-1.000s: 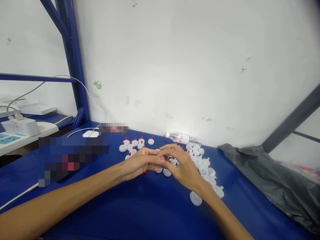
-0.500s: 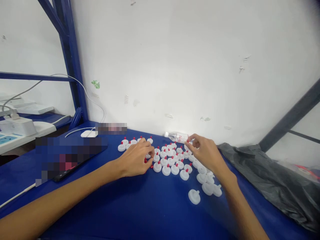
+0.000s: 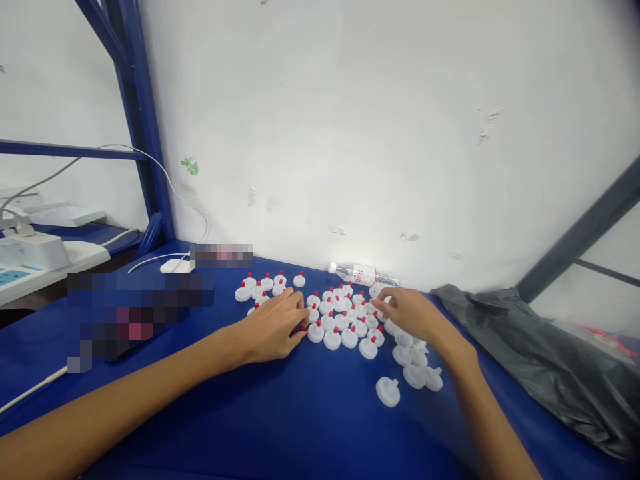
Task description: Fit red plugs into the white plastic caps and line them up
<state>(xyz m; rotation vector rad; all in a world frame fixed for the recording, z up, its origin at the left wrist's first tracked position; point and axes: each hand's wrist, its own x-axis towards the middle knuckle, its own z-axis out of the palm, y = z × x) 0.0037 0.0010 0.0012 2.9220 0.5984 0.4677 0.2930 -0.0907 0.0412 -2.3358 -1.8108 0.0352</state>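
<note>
Over the middle of the blue tabletop, my left hand (image 3: 274, 325) has its fingers curled down at small red caps (image 3: 299, 329), which are partly covered by the fingers. My right hand (image 3: 407, 313) pinches at a small red cap (image 3: 375, 301) among the lids, its fingertips hiding part of it. Between the hands stand several round white plastic lids with red-capped spouts (image 3: 350, 338). Under and below my right wrist lie white lids with bare spouts (image 3: 414, 375). Another bare lid (image 3: 388, 391) sits apart, closer to me.
A clear plastic bottle (image 3: 364, 274) lies by the white wall. More red-capped lids (image 3: 243, 291) stand behind my left hand. At left are a blurred dark device, a white charger pad (image 3: 177, 267) and cables. A black plastic bag (image 3: 525, 360) covers the right side.
My right hand has moved down and slightly toward me, away from the bottle's end onto the lids. My left hand has shifted slightly nearer, uncovering more lids behind it.
</note>
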